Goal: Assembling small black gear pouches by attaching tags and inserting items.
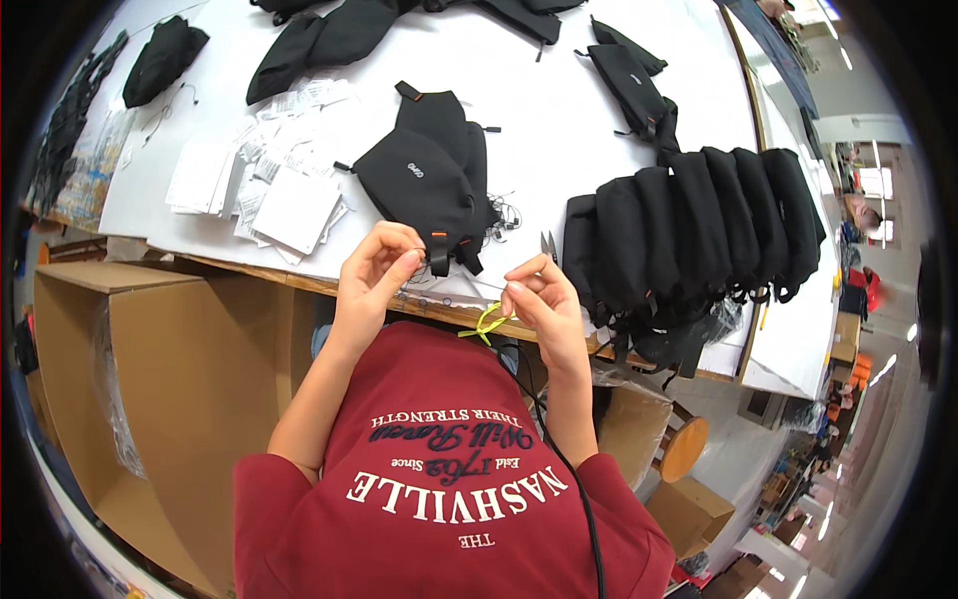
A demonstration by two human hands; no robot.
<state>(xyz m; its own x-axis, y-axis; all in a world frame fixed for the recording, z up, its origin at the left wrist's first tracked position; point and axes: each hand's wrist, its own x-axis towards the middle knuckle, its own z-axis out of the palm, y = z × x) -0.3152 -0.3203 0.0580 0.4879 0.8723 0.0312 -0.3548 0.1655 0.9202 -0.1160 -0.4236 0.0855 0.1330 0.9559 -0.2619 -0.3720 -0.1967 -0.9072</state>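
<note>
My left hand point(377, 268) is closed in a pinch at the table's front edge, beside the strap end of a black fabric pouch point(414, 180). What its fingertips hold is too small to make out. To the right, my right hand point(544, 296) also pinches, thumb against forefinger; a faint thin line near its fingertips may be a string. The pouch lies on the white tabletop with short loops and orange tabs, another black piece partly under it. Small dark strings point(506, 212) lie right of it. Below and between my hands shows a knotted yellow-green cord point(486, 321).
Scissor tips point(548, 246) show beside a row of stacked black pouches point(689, 225) on the right. White cards point(294, 210) and labels are piled at left. More black pouches point(339, 35) lie farther back. A large cardboard box point(190, 379) stands below the table at left; a black cable point(569, 459) crosses my shirt.
</note>
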